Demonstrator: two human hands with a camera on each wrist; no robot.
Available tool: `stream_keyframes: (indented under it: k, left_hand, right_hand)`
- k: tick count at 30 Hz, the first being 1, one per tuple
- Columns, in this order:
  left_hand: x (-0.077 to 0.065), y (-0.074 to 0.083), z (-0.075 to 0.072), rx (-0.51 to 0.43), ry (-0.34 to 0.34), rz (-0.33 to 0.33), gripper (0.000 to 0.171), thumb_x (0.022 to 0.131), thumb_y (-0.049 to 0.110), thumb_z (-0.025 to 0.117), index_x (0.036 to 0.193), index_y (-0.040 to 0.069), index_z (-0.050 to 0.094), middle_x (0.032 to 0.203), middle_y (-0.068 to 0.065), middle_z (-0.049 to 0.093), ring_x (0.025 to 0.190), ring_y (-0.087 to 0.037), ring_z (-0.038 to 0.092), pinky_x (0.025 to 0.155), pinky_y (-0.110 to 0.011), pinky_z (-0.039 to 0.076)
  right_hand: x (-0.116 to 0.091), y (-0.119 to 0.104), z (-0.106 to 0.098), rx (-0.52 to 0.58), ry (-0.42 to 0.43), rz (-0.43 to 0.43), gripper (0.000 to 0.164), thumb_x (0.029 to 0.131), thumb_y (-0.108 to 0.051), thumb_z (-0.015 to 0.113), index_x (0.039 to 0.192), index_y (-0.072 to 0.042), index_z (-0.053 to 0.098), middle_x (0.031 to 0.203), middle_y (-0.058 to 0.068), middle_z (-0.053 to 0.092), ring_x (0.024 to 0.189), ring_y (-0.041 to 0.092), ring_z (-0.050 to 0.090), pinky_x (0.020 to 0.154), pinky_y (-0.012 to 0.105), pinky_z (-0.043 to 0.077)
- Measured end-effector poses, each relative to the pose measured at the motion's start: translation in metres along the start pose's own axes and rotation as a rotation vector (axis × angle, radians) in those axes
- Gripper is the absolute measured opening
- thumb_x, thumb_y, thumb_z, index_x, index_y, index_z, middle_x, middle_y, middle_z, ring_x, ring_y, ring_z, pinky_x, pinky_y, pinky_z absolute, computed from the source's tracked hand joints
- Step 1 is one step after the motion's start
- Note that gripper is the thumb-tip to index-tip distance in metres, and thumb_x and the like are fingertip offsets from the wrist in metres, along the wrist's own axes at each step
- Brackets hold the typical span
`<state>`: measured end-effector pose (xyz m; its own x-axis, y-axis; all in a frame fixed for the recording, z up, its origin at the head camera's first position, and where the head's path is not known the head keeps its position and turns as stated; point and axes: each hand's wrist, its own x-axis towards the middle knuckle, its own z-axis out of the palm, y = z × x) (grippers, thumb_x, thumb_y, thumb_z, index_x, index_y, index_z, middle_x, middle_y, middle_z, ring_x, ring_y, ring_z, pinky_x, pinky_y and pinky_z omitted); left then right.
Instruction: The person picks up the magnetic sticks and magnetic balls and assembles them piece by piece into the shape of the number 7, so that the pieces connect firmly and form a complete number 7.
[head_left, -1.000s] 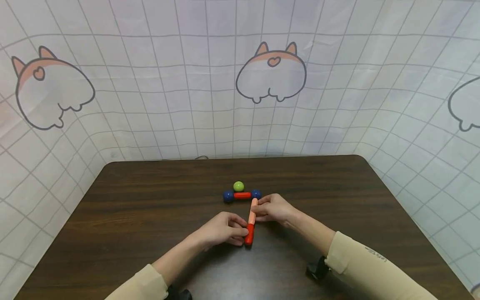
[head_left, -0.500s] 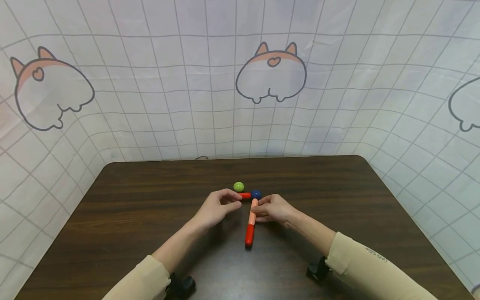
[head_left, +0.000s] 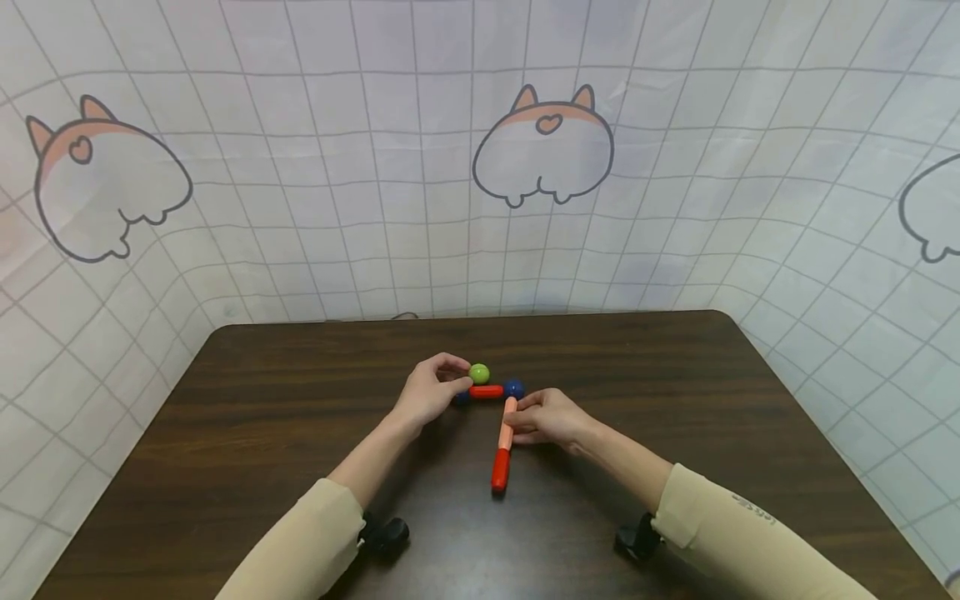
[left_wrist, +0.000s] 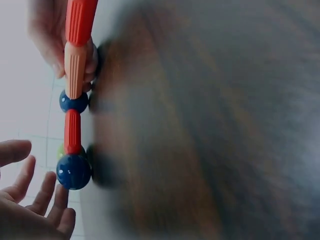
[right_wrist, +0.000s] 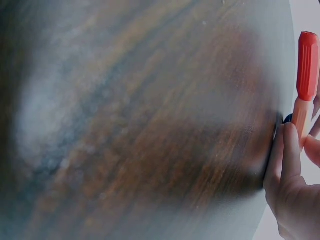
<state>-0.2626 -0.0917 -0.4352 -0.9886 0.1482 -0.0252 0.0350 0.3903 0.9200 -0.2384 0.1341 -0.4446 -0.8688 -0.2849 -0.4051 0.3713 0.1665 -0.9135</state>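
Observation:
My right hand (head_left: 552, 421) pinches a peach grooved rod (head_left: 506, 425) whose near end meets a red rod (head_left: 500, 471) in line. The peach rod's far end lies at a blue ball (head_left: 513, 389). A second, crosswise red rod (head_left: 487, 392) runs from that ball to another blue ball (left_wrist: 73, 172), mostly hidden by my left hand in the head view. Beside a light green ball (head_left: 479, 374), my left hand (head_left: 433, 390) reaches with spread fingers. In the left wrist view its fingertips are close to the nearer blue ball; whether they touch it I cannot tell.
All the pieces lie on a dark wooden table (head_left: 300, 417). A white gridded curtain (head_left: 360, 208) with cartoon prints hangs behind and at both sides. A black strap device (head_left: 386, 537) sits at the left wrist, another (head_left: 637, 537) at the right.
My left hand has let go of the near red rod and moved away and leftward, to the green ball. The right hand keeps its grip in place.

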Motion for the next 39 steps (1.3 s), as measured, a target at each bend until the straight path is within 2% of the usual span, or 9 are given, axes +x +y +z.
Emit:
stream_keyframes:
  k: [9, 19, 26, 39]
  left_hand:
    - [0.013, 0.003, 0.007, 0.002, -0.022, -0.025, 0.029, 0.096, 0.014, 0.072, 0.124, 0.004, 0.068, 0.123, -0.015, 0.065, 0.112, -0.032, 0.059, 0.096, -0.048, 0.048]
    - [0.025, -0.005, 0.011, 0.014, -0.035, -0.058, 0.035, 0.095, 0.017, 0.075, 0.127, 0.006, 0.069, 0.123, -0.011, 0.066, 0.116, -0.032, 0.058, 0.100, -0.050, 0.046]
    - [0.033, -0.012, 0.014, 0.032, -0.059, -0.049, 0.036, 0.094, 0.020, 0.077, 0.127, 0.007, 0.069, 0.124, -0.012, 0.066, 0.115, -0.033, 0.059, 0.101, -0.053, 0.046]
    - [0.036, -0.013, 0.012, 0.088, -0.075, -0.033, 0.028, 0.095, 0.019, 0.076, 0.122, 0.010, 0.072, 0.120, -0.012, 0.067, 0.114, -0.032, 0.060, 0.100, -0.051, 0.047]
  right_hand:
    - [-0.001, -0.001, -0.001, -0.005, -0.001, 0.004, 0.044, 0.099, -0.003, 0.068, 0.132, 0.017, 0.049, 0.113, 0.022, 0.065, 0.093, 0.023, 0.071, 0.083, 0.037, 0.058]
    - [-0.002, 0.001, 0.000, -0.003, -0.003, 0.005, 0.045, 0.098, -0.002, 0.069, 0.132, 0.018, 0.049, 0.113, 0.023, 0.065, 0.094, 0.025, 0.072, 0.082, 0.037, 0.059]
    - [-0.001, 0.000, -0.001, 0.004, -0.009, 0.003, 0.045, 0.098, -0.001, 0.068, 0.134, 0.019, 0.048, 0.114, 0.023, 0.065, 0.094, 0.024, 0.071, 0.083, 0.037, 0.058]
    - [-0.001, 0.000, -0.002, 0.000, -0.015, -0.004, 0.046, 0.098, -0.002, 0.068, 0.134, 0.019, 0.049, 0.113, 0.023, 0.065, 0.093, 0.024, 0.072, 0.082, 0.038, 0.058]
